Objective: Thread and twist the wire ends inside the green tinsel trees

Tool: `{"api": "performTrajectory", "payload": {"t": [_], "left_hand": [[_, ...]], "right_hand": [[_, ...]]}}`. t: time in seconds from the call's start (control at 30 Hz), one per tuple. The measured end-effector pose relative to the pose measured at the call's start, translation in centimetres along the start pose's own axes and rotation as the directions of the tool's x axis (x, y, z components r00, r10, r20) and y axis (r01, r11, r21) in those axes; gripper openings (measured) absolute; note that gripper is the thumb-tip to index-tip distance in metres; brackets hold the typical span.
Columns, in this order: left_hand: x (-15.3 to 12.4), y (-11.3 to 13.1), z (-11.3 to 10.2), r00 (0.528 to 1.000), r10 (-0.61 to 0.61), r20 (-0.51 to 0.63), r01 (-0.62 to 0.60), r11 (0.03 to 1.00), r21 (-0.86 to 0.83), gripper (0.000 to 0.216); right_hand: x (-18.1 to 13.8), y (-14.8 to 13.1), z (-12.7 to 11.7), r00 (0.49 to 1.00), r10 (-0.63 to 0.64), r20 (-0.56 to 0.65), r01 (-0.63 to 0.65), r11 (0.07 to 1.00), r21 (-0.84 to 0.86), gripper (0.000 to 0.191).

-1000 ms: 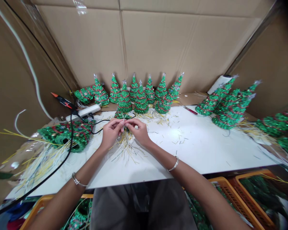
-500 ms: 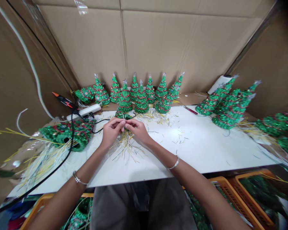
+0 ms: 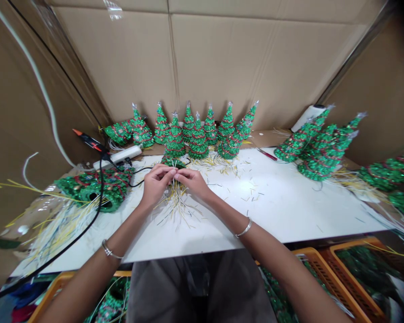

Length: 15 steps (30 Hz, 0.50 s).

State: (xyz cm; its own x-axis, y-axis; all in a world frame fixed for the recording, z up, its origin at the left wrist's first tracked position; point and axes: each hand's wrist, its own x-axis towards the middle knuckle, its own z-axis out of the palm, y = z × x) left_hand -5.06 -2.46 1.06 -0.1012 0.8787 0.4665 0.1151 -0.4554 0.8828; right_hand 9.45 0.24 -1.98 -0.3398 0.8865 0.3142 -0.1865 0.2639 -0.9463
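My left hand (image 3: pixel 155 185) and my right hand (image 3: pixel 192 182) meet over the white table (image 3: pixel 276 211), fingertips pinched together on a bundle of thin yellow and white wires (image 3: pixel 177 202) that fans out towards me. The wires seem to come from a small green beaded tree (image 3: pixel 172 162) lying just beyond my fingers, mostly hidden by them. Both hands are closed in a pinch. A bangle sits on each wrist.
A row of green beaded trees (image 3: pixel 198 134) stands at the back by the cardboard wall. More trees (image 3: pixel 318 150) lie at the right, and one (image 3: pixel 94 188) at the left. A white power strip (image 3: pixel 119 157) and black cable (image 3: pixel 97 197) lie left. Orange crates (image 3: pixel 350 278) sit below the table edge.
Both hands have stayed pinched on the wires, shifting only a little away from me; the fingers work slightly. Nothing else has moved.
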Motion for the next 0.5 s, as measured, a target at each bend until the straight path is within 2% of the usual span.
{"api": "performTrajectory", "payload": {"t": [0.13, 0.23, 0.33, 0.5], "left_hand": [[-0.1, 0.2, 0.1, 0.999, -0.030, 0.018, 0.031, 0.999, -0.037, 0.017], [0.0, 0.3, 0.0, 0.997, -0.065, 0.042, 0.067, 0.997, -0.044, 0.018], [0.0, 0.3, 0.0, 0.997, -0.054, 0.049, 0.056, 0.998, -0.025, 0.018], [0.1, 0.4, -0.3, 0.995, -0.095, 0.004, 0.095, 0.993, -0.076, 0.021]], "right_hand": [[0.1, 0.0, 0.0, 0.999, -0.005, 0.040, 0.002, 0.997, 0.073, 0.034], [0.0, -0.1, 0.0, 0.999, -0.031, 0.035, 0.029, 0.998, 0.047, 0.031], [0.0, -0.6, -0.1, 0.998, -0.053, 0.034, 0.055, 0.998, -0.043, 0.030], [-0.4, -2.2, -0.3, 0.983, -0.165, -0.075, 0.139, 0.951, -0.277, 0.023]]}}
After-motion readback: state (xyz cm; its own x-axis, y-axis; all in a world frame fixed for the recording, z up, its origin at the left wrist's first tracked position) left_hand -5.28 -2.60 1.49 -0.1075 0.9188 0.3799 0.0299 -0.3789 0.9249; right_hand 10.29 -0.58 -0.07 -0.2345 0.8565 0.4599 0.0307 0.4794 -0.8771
